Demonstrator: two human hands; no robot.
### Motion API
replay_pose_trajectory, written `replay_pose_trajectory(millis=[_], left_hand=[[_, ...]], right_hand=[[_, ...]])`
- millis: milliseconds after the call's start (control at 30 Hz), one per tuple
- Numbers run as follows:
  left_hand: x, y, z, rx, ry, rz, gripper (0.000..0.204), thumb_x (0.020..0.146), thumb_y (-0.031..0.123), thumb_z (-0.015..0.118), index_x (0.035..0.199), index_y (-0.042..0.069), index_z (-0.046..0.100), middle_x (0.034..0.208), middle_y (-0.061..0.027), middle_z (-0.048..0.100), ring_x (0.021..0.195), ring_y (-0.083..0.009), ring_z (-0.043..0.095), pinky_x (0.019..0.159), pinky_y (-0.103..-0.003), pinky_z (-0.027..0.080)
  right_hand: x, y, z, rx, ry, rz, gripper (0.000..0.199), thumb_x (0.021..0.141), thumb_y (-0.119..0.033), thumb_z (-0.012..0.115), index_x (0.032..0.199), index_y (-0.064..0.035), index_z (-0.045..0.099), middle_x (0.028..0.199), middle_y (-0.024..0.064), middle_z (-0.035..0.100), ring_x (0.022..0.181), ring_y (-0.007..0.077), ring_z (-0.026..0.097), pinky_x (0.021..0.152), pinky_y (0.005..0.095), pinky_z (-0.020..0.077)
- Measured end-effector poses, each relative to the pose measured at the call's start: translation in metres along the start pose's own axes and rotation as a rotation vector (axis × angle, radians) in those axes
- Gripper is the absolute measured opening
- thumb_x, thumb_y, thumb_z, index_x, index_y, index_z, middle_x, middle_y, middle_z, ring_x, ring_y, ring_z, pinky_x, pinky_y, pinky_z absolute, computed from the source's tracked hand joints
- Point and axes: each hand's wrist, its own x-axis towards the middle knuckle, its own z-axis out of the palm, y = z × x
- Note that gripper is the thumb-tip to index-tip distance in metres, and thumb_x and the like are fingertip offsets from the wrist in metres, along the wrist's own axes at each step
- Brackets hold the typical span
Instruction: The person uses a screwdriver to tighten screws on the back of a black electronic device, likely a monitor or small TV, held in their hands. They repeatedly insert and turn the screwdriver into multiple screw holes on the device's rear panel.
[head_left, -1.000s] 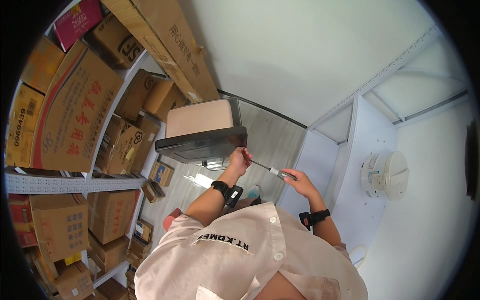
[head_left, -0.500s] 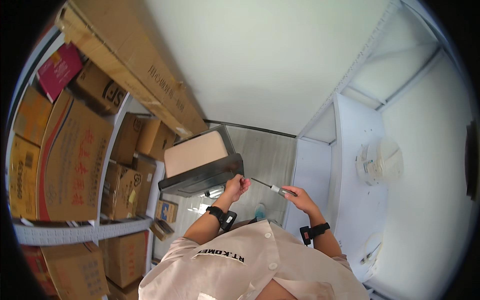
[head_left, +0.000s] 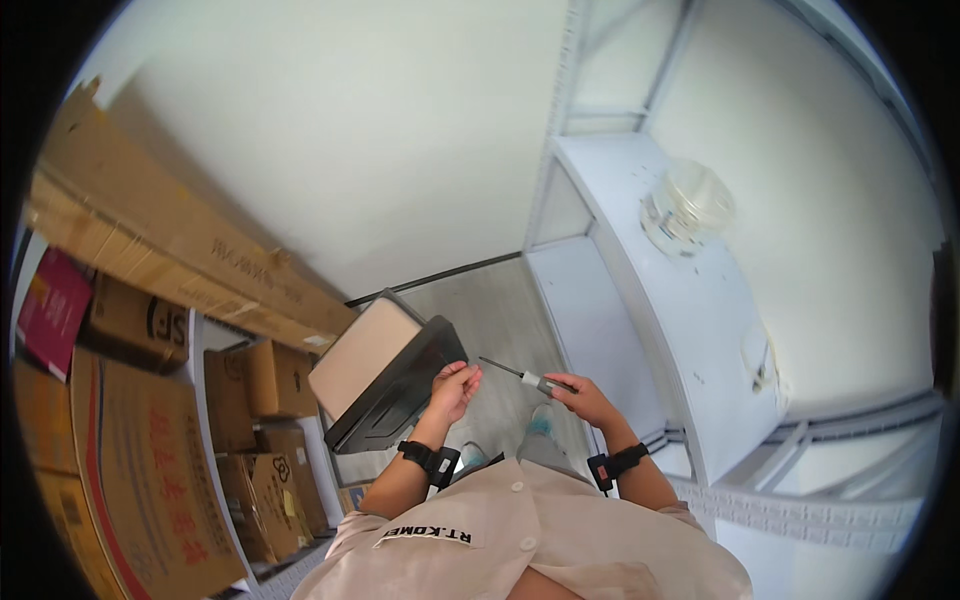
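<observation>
Our right hand wraps a slim grey-handled screwdriver, its dark metal shaft slanting up-left with the tip just beside our left hand, whose fingers curl together, on what we cannot tell.

Screwdriver: metal-looking shaft, plastic-looking handle
Black case: smooth, faintly glossy, plastic-looking
Left carton: matt cardboard
Right tub: clear, glossy plastic
Right shelf: smooth
Shirt: matt cloth

Bright, even light fills the white wall, with a soft shadow along the long carton. Blur softens the clear tub, and the shelf curves near the black rim.
</observation>
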Motion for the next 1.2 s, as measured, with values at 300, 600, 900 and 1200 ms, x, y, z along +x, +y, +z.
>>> replay_pose_trajectory(millis=[300, 600, 900, 1200], left_hand=[[0.010, -0.043, 0.107, 0.177, -0.264, -0.092, 0.015, 0.091, 0.005, 0.063, 0.103, 0.009, 0.056, 0.102, -0.0073, 0.066, 0.091, -0.0162, 0.066, 0.073, -0.025, 0.054], [0.004, -0.130, 0.246, 0.429, -0.395, -0.143, 0.014, 0.095, 0.021, 0.062, 0.100, 0.009, 0.060, 0.090, 0.0000, 0.065, 0.076, -0.0081, 0.061, 0.071, -0.023, 0.051], [-0.011, -0.234, 0.336, 0.867, -0.731, 0.052, 0.011, 0.092, 0.013, 0.061, 0.095, 0.003, 0.064, 0.080, -0.0010, 0.061, 0.070, -0.0106, 0.059, 0.067, -0.024, 0.049], [-0.007, -0.301, 0.390, 1.591, -1.162, 0.868, 0.014, 0.082, 0.005, 0.061, 0.094, 0.007, 0.065, 0.093, -0.0100, 0.064, 0.085, -0.0315, 0.062, 0.075, -0.041, 0.050]], right_hand=[[-0.096, 0.027, -0.044, 0.084, 0.316, -0.047, 0.037, 0.091, -0.018, 0.063, 0.126, -0.0070, 0.061, 0.107, 0.0022, 0.066, 0.096, 0.0108, 0.057, 0.089, 0.0283, 0.0459], [-0.215, 0.046, -0.106, 0.195, 0.653, -0.133, 0.037, 0.091, -0.016, 0.062, 0.126, -0.0052, 0.060, 0.112, 0.0021, 0.064, 0.101, 0.0112, 0.056, 0.092, 0.0280, 0.0436], [-0.294, 0.086, -0.126, 0.256, 0.894, -0.220, 0.040, 0.091, -0.014, 0.061, 0.130, -0.0050, 0.057, 0.103, -0.0012, 0.064, 0.083, 0.0074, 0.050, 0.074, 0.0227, 0.0416], [-0.331, 0.117, -0.121, 0.321, 1.115, -0.189, 0.039, 0.091, -0.013, 0.061, 0.130, -0.0053, 0.057, 0.099, -0.0024, 0.064, 0.076, 0.0054, 0.045, 0.068, 0.0213, 0.0385]])
